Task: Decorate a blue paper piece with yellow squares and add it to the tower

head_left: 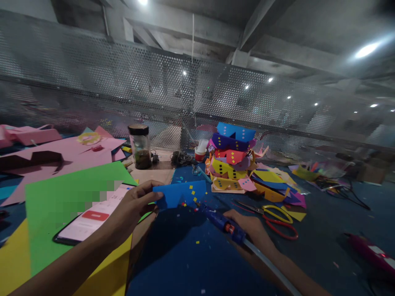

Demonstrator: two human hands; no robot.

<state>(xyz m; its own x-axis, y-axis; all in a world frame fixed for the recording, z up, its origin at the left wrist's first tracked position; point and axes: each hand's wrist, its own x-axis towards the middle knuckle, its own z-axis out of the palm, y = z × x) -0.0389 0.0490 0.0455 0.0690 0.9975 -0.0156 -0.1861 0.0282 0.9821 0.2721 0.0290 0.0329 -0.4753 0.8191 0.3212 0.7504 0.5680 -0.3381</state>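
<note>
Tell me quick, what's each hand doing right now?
Left hand: closed, pinching the blue paper by its end.
Right hand: closed, holding the glue gun.

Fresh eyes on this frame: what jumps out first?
Probably the bright stack of dotted paper pieces, beyond the hands, right of centre. Next, front and centre, the blue paper strip in the left hand and blue glue gun in the right hand. At left, a lit phone on a green sheet.

Dimly lit by overhead lamps (367,50), glaring at 2 o'clock; shadowed on bench (173,255) near 6 o'clock; blurred toward edges.
</note>
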